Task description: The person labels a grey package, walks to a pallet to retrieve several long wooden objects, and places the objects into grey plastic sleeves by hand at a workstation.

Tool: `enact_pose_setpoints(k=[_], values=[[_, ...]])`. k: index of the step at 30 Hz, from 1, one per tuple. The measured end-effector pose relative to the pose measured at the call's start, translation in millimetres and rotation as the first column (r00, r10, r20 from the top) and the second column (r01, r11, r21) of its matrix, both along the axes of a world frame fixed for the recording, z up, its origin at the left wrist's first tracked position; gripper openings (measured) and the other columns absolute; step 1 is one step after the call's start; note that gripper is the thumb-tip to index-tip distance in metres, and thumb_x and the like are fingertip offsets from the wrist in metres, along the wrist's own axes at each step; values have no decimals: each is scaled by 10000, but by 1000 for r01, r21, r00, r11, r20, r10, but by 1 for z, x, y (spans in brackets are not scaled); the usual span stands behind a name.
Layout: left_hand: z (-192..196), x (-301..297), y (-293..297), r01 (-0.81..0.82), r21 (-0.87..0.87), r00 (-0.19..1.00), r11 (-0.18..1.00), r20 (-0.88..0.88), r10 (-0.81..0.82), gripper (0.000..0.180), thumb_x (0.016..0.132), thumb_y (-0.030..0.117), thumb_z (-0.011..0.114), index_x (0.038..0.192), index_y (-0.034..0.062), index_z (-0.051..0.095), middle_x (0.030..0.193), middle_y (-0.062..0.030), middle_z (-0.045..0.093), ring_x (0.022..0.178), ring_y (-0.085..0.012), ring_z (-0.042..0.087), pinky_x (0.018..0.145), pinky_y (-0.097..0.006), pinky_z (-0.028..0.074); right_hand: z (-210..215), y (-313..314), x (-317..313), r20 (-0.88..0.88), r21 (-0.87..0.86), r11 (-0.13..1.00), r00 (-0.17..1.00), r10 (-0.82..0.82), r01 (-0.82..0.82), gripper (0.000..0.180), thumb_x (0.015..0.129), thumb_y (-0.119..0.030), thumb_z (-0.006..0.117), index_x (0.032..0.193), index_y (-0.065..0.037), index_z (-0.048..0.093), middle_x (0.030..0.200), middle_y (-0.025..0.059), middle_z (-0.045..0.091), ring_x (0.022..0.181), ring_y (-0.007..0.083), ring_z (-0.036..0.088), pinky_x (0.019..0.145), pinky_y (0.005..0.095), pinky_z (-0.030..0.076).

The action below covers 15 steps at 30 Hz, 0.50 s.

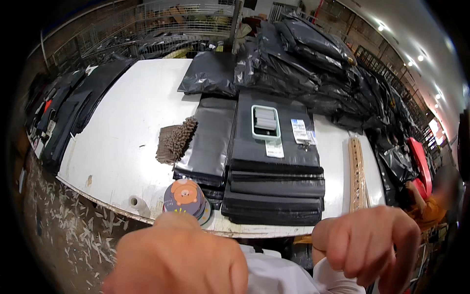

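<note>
Large and close in the lower left, my left hand (178,257) is closed in a fist, its back and knuckles showing; nothing sticks out of it. My right hand (369,245) hangs at the lower right with fingers curled in, and nothing is visible between them. Both are raised in front of the table's near edge. Just beyond my left hand is a round pad with a cartoon bear (185,192), partly covered by that hand. Folded black plastic bags (274,196) lie in a stack between the hands. A phone-shaped thing in a pale green case (265,121) rests on the black bags behind them.
A brown shaggy cloth (176,140) lies on the white table (122,117). A small white roll (138,203) stands at the near edge. Wooden strips (356,171) lie at right. Stuffed black bags (303,54) pile up behind. A person in orange (431,213) is at far right.
</note>
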State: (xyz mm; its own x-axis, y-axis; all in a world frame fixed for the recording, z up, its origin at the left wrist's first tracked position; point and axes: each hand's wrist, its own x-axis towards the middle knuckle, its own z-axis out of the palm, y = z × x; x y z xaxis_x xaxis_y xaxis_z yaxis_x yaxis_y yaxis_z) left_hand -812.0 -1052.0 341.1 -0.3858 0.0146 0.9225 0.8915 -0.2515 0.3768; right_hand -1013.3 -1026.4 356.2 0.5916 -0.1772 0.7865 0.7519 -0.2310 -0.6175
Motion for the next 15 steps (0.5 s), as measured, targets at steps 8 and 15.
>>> enact_pose_setpoints(k=[8,15], values=[[16,-30,13,307,-411,931,858,-60,-361,254,852,205,456,1020,34,538,600,-67,484,472,-139,464,416,-263,344,6,54,-20,40,-69,997,998,38,-36,236,878,-181,490,1051,-44,573,583,11,474,419,88,407,393,251,277],[-1,-56,21,318,-631,934,708,77,-350,340,862,260,431,1107,57,549,582,-6,462,442,-78,447,394,-204,321,0,112,-81,-65,-120,992,998,20,-28,225,883,-201,506,1043,-76,602,530,13,462,366,97,360,372,235,249]])
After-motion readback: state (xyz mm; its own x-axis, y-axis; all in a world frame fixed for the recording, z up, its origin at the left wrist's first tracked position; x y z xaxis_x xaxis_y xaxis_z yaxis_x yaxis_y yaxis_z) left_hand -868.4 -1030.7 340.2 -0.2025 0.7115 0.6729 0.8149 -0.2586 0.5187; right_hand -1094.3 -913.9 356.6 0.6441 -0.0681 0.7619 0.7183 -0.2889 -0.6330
